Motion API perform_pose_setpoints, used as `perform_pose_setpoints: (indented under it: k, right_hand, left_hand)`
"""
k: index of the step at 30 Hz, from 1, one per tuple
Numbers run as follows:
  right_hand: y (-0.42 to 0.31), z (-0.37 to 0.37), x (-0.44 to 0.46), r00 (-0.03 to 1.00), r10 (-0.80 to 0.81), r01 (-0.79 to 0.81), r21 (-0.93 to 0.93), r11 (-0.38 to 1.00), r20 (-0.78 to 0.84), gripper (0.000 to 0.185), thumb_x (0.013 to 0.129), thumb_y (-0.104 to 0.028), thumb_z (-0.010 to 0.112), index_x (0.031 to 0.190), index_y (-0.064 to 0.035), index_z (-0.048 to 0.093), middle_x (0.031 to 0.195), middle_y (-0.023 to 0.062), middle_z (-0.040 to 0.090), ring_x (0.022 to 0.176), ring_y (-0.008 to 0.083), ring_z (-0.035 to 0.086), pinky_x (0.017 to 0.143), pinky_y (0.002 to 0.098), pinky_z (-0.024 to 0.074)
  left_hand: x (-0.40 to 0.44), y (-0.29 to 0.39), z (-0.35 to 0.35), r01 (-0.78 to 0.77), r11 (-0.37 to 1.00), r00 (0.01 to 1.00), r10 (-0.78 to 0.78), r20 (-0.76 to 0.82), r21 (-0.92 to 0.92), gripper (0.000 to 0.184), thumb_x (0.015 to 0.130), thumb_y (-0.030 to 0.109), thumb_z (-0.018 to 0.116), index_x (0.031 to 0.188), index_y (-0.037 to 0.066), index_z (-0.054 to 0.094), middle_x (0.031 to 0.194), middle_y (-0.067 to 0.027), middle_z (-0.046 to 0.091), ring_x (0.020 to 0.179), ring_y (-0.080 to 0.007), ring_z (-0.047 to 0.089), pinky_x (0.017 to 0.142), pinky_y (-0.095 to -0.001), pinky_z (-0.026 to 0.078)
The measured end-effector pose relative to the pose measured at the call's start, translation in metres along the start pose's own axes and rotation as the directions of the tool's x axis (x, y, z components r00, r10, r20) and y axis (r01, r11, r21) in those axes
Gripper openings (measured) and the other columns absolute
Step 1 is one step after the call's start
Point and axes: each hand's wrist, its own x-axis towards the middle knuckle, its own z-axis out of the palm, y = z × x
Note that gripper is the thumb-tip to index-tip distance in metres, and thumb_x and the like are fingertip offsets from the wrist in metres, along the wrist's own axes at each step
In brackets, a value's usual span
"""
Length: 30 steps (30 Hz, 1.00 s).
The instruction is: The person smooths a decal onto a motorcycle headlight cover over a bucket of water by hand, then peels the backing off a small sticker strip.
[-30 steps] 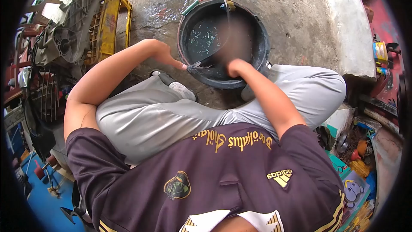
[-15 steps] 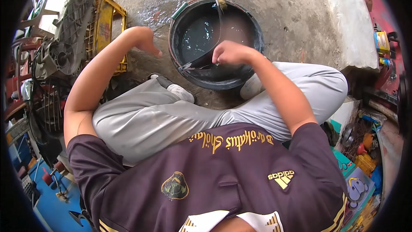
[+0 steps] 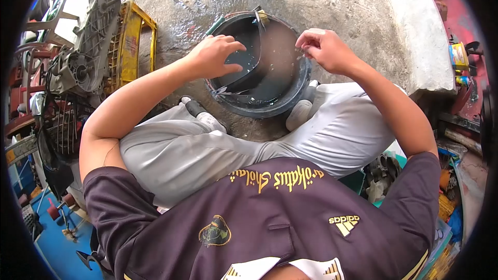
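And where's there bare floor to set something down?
Bare concrete runs between the bucket and the white ledge. Beyond the bucket's left side it looks wet. It's crowded at far left, with the yellow crate and metal casing, and on the near side, where your legs hem the bucket in.

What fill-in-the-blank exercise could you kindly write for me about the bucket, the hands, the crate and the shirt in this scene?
1. The crate beside the grey metal casing is mostly ____ in colour.
2. The right hand is by the rim of the bucket, while the ____ hand is the one nearer the crate.
3. On the dark shirt, the word printed by the three-bar logo reads ____.

Missing words: yellow; left; adidas.
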Motion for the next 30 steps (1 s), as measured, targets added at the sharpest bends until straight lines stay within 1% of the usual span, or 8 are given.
perform_pose_setpoints:
  k: [5,8,10,13,14,18,23,30]
  right_hand:
    - [-0.043,-0.020,-0.010,0.997,-0.071,0.072,-0.054,0.996,0.016,0.017,0.094,0.001,0.063,0.110,-0.0007,0.070,0.089,0.0073,0.068,0.081,0.0159,0.065,0.077,0.0339,0.0534]
    - [-0.043,-0.020,-0.008,0.992,-0.111,0.119,-0.148,0.982,0.062,0.023,0.092,0.003,0.063,0.113,-0.0034,0.070,0.095,0.0139,0.072,0.086,0.0280,0.069,0.080,0.0405,0.0549]
    - [-0.032,-0.015,-0.007,0.973,-0.112,0.164,-0.263,0.951,0.204,0.029,0.091,0.004,0.061,0.117,-0.0058,0.071,0.105,0.0194,0.073,0.095,0.0386,0.069,0.086,0.0460,0.0552]
    - [-0.027,-0.011,-0.009,0.944,-0.061,0.188,-0.378,0.906,0.325,0.043,0.086,0.006,0.061,0.125,-0.0073,0.072,0.110,0.0217,0.073,0.108,0.0408,0.070,0.093,0.0488,0.0552]
    - [-0.027,-0.011,-0.005,0.930,0.012,0.139,-0.381,0.914,0.367,0.044,0.086,0.006,0.061,0.126,-0.0077,0.071,0.110,0.0223,0.073,0.110,0.0414,0.069,0.094,0.0497,0.0548]
    - [0.017,0.003,0.019,0.932,0.040,0.149,-0.482,0.864,0.359,0.047,0.085,0.006,0.062,0.129,-0.0088,0.070,0.112,0.0194,0.074,0.110,0.0397,0.070,0.094,0.0494,0.0552]
    - [0.027,0.001,0.032,0.888,0.195,0.075,-0.549,0.832,0.417,0.032,0.081,0.004,0.066,0.110,-0.0066,0.074,0.104,0.0161,0.076,0.105,0.0383,0.072,0.087,0.0492,0.0566]
    - [0.036,0.003,0.045,0.799,0.322,-0.027,-0.504,0.863,0.508,0.023,0.080,0.002,0.066,0.101,-0.0034,0.074,0.098,0.0173,0.076,0.099,0.0386,0.074,0.083,0.0490,0.0577]
  left_hand:
    - [0.009,0.006,0.007,-0.129,0.991,0.984,0.131,0.118,-0.026,0.063,0.083,0.033,0.087,0.140,0.016,0.065,0.119,-0.0091,0.070,0.123,-0.0313,0.061,0.104,-0.0487,0.046]
    - [0.015,0.009,0.011,-0.109,0.994,0.966,0.111,0.234,-0.023,0.064,0.082,0.031,0.087,0.140,0.018,0.065,0.118,-0.0078,0.069,0.121,-0.0310,0.061,0.103,-0.0481,0.047]
    - [0.023,0.008,0.021,-0.169,0.985,0.970,0.170,0.172,-0.022,0.067,0.080,0.029,0.088,0.143,0.021,0.064,0.106,-0.0053,0.074,0.112,-0.0297,0.066,0.098,-0.0480,0.049]
    - [0.044,0.019,0.019,0.130,0.989,0.889,-0.085,0.450,-0.071,0.090,0.076,0.016,0.088,0.157,0.022,0.049,0.086,-0.0045,0.079,0.086,-0.0316,0.077,0.078,-0.0469,0.058]
    - [0.050,0.021,0.020,0.138,0.990,0.863,-0.113,0.493,-0.013,0.098,0.075,0.012,0.088,0.161,0.022,0.042,0.092,-0.0077,0.080,0.088,-0.0330,0.078,0.075,-0.0460,0.060]
    - [0.057,0.017,0.029,0.124,0.983,0.861,-0.038,0.507,-0.138,0.085,0.080,0.011,0.082,0.156,0.021,0.046,0.092,-0.0084,0.079,0.090,-0.0321,0.078,0.081,-0.0465,0.060]
    - [0.057,0.009,0.033,0.288,0.909,0.851,-0.099,0.515,-0.301,0.078,0.081,0.005,0.080,0.152,0.020,0.050,0.087,-0.0082,0.076,0.087,-0.0307,0.076,0.080,-0.0450,0.058]
    - [0.048,0.016,0.002,0.319,0.898,0.880,-0.162,0.446,-0.303,0.080,0.082,0.001,0.076,0.154,0.019,0.047,0.083,-0.0090,0.074,0.082,-0.0295,0.075,0.078,-0.0435,0.057]
